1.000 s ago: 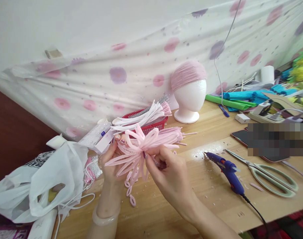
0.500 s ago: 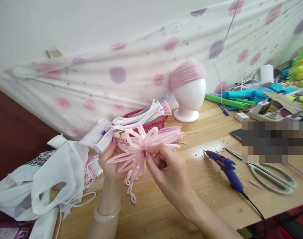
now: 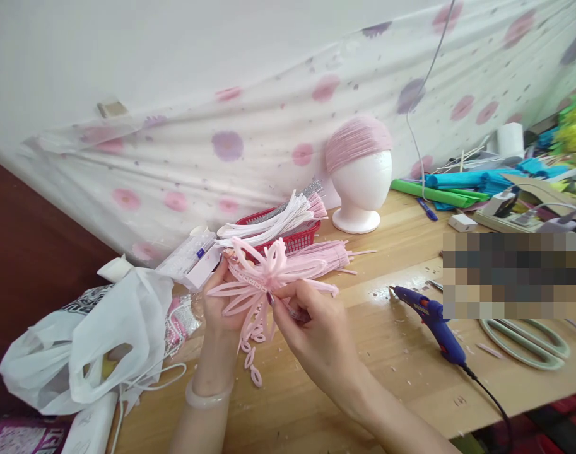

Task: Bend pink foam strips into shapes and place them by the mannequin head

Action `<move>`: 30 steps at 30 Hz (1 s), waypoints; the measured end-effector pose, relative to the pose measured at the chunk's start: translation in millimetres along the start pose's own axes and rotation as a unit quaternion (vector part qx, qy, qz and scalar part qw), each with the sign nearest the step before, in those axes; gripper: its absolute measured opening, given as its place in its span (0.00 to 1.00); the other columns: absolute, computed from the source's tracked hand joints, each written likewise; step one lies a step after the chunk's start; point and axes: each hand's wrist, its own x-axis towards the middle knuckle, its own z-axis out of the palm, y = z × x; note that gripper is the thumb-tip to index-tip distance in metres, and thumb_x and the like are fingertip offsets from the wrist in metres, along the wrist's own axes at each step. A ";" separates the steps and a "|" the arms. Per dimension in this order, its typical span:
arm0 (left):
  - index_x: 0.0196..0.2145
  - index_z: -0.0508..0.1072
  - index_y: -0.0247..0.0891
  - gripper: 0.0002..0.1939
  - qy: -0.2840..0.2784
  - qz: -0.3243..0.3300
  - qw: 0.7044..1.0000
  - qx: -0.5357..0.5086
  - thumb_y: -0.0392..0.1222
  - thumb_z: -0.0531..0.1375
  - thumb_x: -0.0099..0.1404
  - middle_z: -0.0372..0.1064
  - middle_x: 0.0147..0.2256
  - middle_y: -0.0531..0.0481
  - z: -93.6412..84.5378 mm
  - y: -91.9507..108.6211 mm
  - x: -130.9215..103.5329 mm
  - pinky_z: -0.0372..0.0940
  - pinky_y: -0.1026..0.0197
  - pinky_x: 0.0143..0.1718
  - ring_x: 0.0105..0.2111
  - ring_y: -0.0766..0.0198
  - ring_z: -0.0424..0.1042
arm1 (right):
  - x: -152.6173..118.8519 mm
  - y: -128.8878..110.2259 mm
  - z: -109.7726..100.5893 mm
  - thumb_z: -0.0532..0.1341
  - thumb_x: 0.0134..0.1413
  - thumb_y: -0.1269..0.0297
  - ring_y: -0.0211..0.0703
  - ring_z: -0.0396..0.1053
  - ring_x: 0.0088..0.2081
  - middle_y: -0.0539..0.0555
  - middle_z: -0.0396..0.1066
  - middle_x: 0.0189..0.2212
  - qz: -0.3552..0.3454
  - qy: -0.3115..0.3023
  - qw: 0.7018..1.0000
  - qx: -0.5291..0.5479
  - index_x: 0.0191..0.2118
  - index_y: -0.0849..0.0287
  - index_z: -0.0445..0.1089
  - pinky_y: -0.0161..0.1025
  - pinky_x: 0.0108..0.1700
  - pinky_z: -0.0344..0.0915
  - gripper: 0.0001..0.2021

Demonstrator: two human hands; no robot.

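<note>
A pink looped flower (image 3: 235,304), apparently of pipe cleaners, is held up over the table between both hands. Behind its petals, my left hand (image 3: 217,315) supports it from the left, fingers partly hidden. The thumb and fingers of my right hand (image 3: 316,325) pinch close together near the flower's centre; a slim see-through strip shows in that palm. Below the petals dangles a chain of small pink loops (image 3: 253,366). Pink pipe cleaners (image 3: 337,253) lie in a bundle just beyond the flower.
A red basket (image 3: 301,241) holds white, pink and silver stems. Behind it stands a white foam head (image 3: 366,180) with a pink wrap. To the right lie a blue glue gun (image 3: 429,321) and scissors (image 3: 528,347). A white plastic bag (image 3: 93,347) sits left.
The flower has turned a little in my hands, its upper loops now spread differently. My right fingertips have moved slightly left and down at its centre. The whole view has shifted slightly.
</note>
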 end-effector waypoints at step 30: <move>0.31 0.81 0.36 0.13 -0.047 0.023 0.985 0.165 0.39 0.76 0.45 0.78 0.25 0.53 -7.4 -24.6 3.6 0.71 0.68 0.27 0.23 0.66 0.77 | 5.3 35.7 -28.9 0.59 0.53 0.53 0.34 0.53 0.18 0.42 0.56 0.14 0.266 -0.095 0.951 0.123 0.33 0.60 0.67 0.32 0.22 0.47 0.14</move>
